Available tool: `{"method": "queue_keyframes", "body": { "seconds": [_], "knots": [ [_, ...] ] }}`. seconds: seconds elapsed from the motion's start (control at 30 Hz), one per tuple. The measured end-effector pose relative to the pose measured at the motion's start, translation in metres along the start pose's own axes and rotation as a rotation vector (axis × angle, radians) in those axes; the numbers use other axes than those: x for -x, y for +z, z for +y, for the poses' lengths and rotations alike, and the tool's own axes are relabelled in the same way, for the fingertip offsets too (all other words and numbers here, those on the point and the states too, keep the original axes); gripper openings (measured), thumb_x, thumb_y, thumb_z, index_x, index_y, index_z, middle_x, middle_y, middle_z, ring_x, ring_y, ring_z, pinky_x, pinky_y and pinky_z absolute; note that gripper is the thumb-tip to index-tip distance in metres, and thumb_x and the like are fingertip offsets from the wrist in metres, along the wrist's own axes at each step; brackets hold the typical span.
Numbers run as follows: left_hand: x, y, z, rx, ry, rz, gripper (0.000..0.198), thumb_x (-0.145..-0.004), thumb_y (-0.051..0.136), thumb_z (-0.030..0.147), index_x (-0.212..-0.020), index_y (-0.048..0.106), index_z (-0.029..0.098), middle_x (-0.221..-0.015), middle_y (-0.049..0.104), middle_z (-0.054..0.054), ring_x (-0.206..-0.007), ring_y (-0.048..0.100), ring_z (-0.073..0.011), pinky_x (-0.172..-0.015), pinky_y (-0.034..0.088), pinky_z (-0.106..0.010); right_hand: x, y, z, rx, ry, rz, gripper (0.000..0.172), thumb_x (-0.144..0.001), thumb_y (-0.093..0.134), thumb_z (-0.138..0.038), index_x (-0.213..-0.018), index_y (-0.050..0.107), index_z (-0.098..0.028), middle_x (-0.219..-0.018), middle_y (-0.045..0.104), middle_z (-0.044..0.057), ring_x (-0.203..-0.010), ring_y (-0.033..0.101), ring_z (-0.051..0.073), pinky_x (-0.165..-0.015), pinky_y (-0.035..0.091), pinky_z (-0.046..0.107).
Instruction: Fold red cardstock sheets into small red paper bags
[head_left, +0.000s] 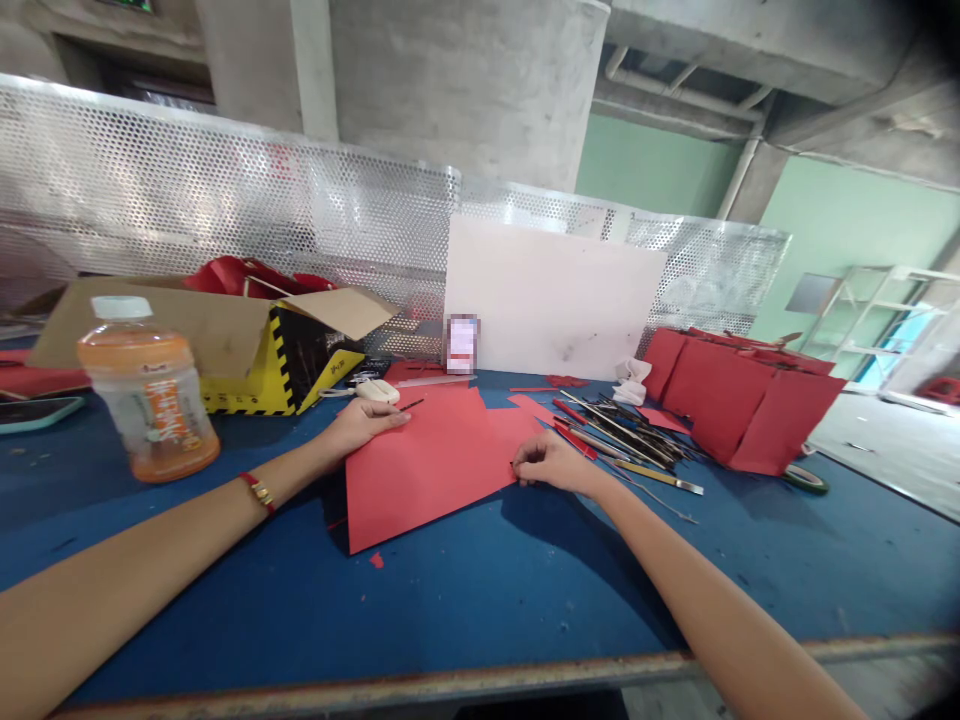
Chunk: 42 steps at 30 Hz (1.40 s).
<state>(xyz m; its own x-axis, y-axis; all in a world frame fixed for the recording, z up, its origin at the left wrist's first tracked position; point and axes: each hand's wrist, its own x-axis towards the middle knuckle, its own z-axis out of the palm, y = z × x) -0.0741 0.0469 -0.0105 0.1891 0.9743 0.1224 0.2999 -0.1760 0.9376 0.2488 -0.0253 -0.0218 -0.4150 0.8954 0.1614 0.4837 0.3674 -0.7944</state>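
Note:
A flat piece of red paper (427, 460) lies at an angle on the blue table, with more red paper under its upper right side. My left hand (365, 425) is closed at its upper left edge, and a thin dark strip (412, 405) sticks out past the fingertips over the paper. At the right edge, my right hand (551, 463) is closed with fingers curled. A tiny dark tip shows at its fingertips; whether these fingers also grip the paper is hidden.
An orange drink bottle (154, 400) and an open carton (247, 350) stand left. A lit phone (461, 345) leans against a white board (555, 295). Thin dark sticks (626, 425) and a brush-like tool (660, 476) lie right, before red paper bags (739, 400) and a tape roll (807, 481).

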Motion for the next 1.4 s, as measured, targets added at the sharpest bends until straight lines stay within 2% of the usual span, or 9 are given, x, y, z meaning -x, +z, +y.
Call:
{"method": "queue_keyframes", "body": {
  "seconds": [0.3,0.53,0.8,0.93,1.07,1.2,1.3,1.4],
  "knots": [
    [-0.003,-0.002,-0.006,-0.054,0.054,-0.011,0.041,-0.060,0.077,0.059,-0.072,0.076,0.020,-0.071,0.071,-0.002,-0.066,0.061,-0.0171,-0.059,0.043,-0.024,0.000,0.000,-0.002,0.005,-0.006,-0.024,0.013,-0.067,0.056,-0.020,-0.060,0.066,-0.015,-0.055,0.062,0.000,-0.050,0.049,0.009,-0.048,0.034,0.021],
    [-0.003,-0.001,-0.006,-0.073,0.062,0.006,0.039,-0.057,0.078,0.056,-0.071,0.076,0.020,-0.071,0.072,-0.002,-0.068,0.063,-0.0190,-0.059,0.046,-0.026,0.000,0.000,-0.004,0.010,-0.007,-0.022,0.011,-0.063,0.055,-0.018,-0.057,0.063,-0.015,-0.052,0.059,-0.001,-0.049,0.047,0.009,-0.047,0.033,0.022],
    [-0.001,0.006,0.000,-0.024,0.072,0.001,0.038,-0.056,0.080,0.054,-0.069,0.076,0.018,-0.068,0.072,-0.003,-0.064,0.060,-0.0161,-0.056,0.044,-0.024,-0.001,0.002,-0.010,-0.012,0.094,0.141,0.011,-0.059,0.057,-0.021,-0.049,0.054,-0.018,-0.042,0.048,-0.005,-0.043,0.045,0.009,-0.043,0.030,0.021],
    [-0.001,0.001,0.003,-0.001,0.075,0.010,0.037,-0.055,0.081,0.054,-0.067,0.076,0.019,-0.066,0.070,-0.002,-0.061,0.059,-0.0156,-0.055,0.043,-0.024,-0.003,-0.008,0.000,-0.001,0.122,0.240,0.015,-0.058,0.057,-0.020,-0.045,0.050,-0.018,-0.039,0.044,-0.006,-0.039,0.040,0.008,-0.040,0.026,0.022],
    [0.002,-0.001,0.007,0.016,0.095,0.028,0.036,-0.054,0.081,0.054,-0.067,0.076,0.020,-0.064,0.069,-0.001,-0.059,0.058,-0.0148,-0.054,0.043,-0.023,-0.006,-0.015,0.011,-0.017,0.110,0.318,0.013,-0.059,0.057,-0.019,-0.048,0.053,-0.018,-0.042,0.048,-0.005,-0.042,0.042,0.008,-0.043,0.030,0.021],
    [0.007,0.006,0.010,0.018,0.083,-0.042,0.037,-0.053,0.081,0.054,-0.065,0.076,0.020,-0.063,0.069,0.000,-0.060,0.058,-0.0153,-0.056,0.043,-0.024,-0.006,-0.006,0.004,-0.063,0.078,0.273,0.020,-0.070,0.058,-0.031,-0.056,0.058,-0.017,-0.049,0.054,-0.002,-0.046,0.047,0.010,-0.046,0.036,0.022],
    [0.008,0.008,0.011,-0.003,0.078,-0.040,0.039,-0.051,0.081,0.055,-0.065,0.076,0.019,-0.065,0.069,-0.001,-0.062,0.059,-0.0160,-0.058,0.044,-0.024,-0.003,0.002,-0.006,-0.125,0.052,0.162,0.030,-0.077,0.058,-0.044,-0.064,0.061,-0.017,-0.060,0.059,0.001,-0.052,0.053,0.011,-0.052,0.042,0.023],
    [0.007,0.006,0.008,-0.030,0.092,-0.012,0.037,-0.054,0.080,0.055,-0.067,0.076,0.020,-0.067,0.070,-0.001,-0.065,0.060,-0.0170,-0.059,0.045,-0.025,0.001,0.004,-0.012,-0.113,0.041,0.054,0.028,-0.076,0.062,-0.043,-0.065,0.061,-0.016,-0.058,0.057,-0.001,-0.054,0.053,0.011,-0.052,0.040,0.022]
  ]
}}
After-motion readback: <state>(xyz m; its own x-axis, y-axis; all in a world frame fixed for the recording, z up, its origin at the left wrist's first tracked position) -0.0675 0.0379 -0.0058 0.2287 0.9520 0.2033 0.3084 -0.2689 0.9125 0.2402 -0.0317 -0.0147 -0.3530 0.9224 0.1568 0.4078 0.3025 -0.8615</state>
